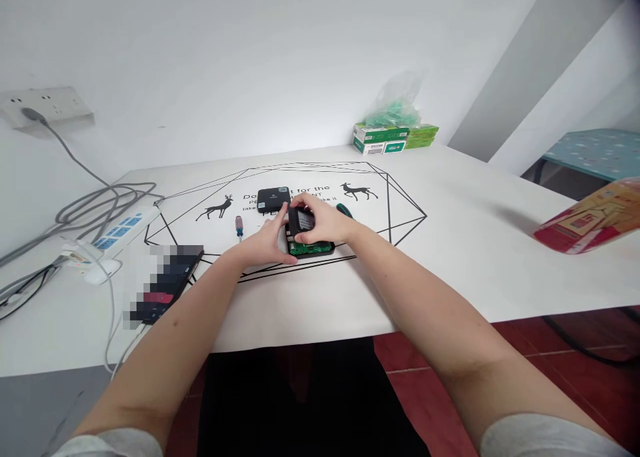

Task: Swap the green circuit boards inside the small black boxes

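Note:
An open black case (327,252) with a green circuit board (311,248) in it lies on the table in front of me. My left hand (270,242) grips the case's left side, thumb and fingers against its edge. My right hand (327,221) is closed around a small black rectangular block (304,221) with pale print, tilted over the circuit board. Whether the block touches the case, I cannot tell. Behind the hands rests a flat black cover (273,199) with stickers. A small screwdriver (239,226) lies to the left, and a green-and-black handle (344,210) shows to the right.
On the left are a phone (173,280) with a blurred screen, a white power strip (123,227) and tangled grey cables (107,207). Green-and-white boxes (381,138) under a plastic bag (397,107) stand by the wall. A red-and-yellow package (585,217) sits at the right.

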`<state>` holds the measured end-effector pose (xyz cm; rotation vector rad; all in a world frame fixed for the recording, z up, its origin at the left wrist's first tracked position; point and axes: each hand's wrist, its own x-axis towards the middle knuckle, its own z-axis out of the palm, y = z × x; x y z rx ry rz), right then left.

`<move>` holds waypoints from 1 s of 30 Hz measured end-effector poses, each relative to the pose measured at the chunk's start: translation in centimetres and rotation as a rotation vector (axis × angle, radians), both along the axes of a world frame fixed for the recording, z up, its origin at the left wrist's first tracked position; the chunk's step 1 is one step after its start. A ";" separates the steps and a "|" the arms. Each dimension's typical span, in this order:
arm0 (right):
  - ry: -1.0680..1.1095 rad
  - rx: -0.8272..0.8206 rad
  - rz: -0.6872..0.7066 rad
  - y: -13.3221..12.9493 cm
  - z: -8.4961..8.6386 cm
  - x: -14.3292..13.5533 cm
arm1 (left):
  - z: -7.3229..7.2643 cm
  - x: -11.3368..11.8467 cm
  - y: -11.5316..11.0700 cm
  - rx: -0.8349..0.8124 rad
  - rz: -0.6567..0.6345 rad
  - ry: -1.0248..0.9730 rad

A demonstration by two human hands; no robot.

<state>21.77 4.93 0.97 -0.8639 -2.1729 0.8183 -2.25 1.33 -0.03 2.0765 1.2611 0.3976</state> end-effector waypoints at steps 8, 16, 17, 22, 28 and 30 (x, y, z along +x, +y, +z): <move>0.555 -0.335 0.039 0.3 0.5 1.8 | -0.1 -0.4 0.5 0.181 -0.114 0.226; 0.607 -0.392 0.198 -0.9 1.2 0.9 | -0.3 -2.4 2.0 0.196 0.081 0.279; 0.575 -0.376 0.224 -0.9 1.2 0.8 | -0.2 -2.5 2.0 0.193 0.102 0.269; 0.440 -0.275 0.305 -0.8 1.0 0.4 | 0.4 -2.8 1.6 0.155 0.171 0.180; 0.028 -0.375 0.345 -1.1 2.3 2.7 | 0.2 -3.0 2.0 0.102 0.178 0.079; -0.153 -0.384 0.324 -1.2 2.9 3.8 | 0.0 -2.9 2.1 0.109 0.166 0.064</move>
